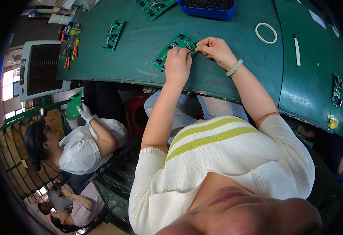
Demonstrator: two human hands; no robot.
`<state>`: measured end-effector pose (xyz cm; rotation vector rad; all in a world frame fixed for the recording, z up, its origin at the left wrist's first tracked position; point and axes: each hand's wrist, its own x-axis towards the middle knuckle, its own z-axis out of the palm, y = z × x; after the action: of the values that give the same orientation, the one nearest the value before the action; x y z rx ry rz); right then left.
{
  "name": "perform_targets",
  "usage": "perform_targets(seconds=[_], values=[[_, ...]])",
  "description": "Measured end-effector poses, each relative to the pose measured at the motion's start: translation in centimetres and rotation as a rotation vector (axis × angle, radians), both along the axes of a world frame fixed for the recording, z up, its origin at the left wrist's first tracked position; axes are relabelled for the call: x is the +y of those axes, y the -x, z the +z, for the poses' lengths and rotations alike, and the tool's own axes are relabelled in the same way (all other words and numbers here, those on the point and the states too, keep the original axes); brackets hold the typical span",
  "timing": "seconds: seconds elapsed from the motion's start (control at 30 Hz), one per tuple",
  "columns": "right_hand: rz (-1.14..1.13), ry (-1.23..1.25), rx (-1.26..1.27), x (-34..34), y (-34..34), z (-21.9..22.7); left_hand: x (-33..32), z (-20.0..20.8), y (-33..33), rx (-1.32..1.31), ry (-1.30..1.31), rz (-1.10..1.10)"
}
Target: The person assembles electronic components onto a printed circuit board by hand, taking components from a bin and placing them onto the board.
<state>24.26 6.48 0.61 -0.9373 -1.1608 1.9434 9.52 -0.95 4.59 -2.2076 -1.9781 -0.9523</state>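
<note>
The populated green circuit board (180, 40) lies on the green tabletop (132, 58), slanted from eight o'clock to two. From its middle, the left hand (178, 62) comes in at six o'clock, its bent fingers over the near edge; I can't tell whether they clamp the board or merely rest on it. The right hand (217, 51) sits at three o'clock, its thumb and forefinger tips together right at the board's right-hand edge. Whether some small part is pinched there, I can't make out. A pale-green bead bracelet (234, 67) rings that wrist.

Farther out, a blue tray (208, 13) of small black pieces stands at one o'clock, a second circuit board (155, 8) at eleven, and a third circuit board (113, 36) near nine, with pliers (76, 47) beyond it. A cream tape ring (256, 32) lies toward three. At eight o'clock, off the table, a co-worker's gloved hand (86, 113) holds a green panel (73, 105).
</note>
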Motion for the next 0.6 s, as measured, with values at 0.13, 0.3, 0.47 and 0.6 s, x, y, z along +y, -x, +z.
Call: perform_targets(seconds=[0.13, 0.3, 0.47, 0.6], values=[[0.004, -0.057, -0.017, 0.2, 0.0, -0.1, -0.2, 0.0, 0.1, -0.182, 0.127, 0.063], [-0.098, -0.437, -0.279, -0.1, 0.8, -0.6, 0.1, -0.6, 0.5, -0.175, 0.053, -0.007], [-0.105, -0.667, -0.636, -0.9, 1.0, 1.3, 0.2, -1.0, 0.3, 0.011, -0.03, -0.017], [-0.117, -0.754, -0.631, -0.7, 1.0, 0.9, 0.6, -1.8, 0.6, -0.11, 0.005, 0.015]])
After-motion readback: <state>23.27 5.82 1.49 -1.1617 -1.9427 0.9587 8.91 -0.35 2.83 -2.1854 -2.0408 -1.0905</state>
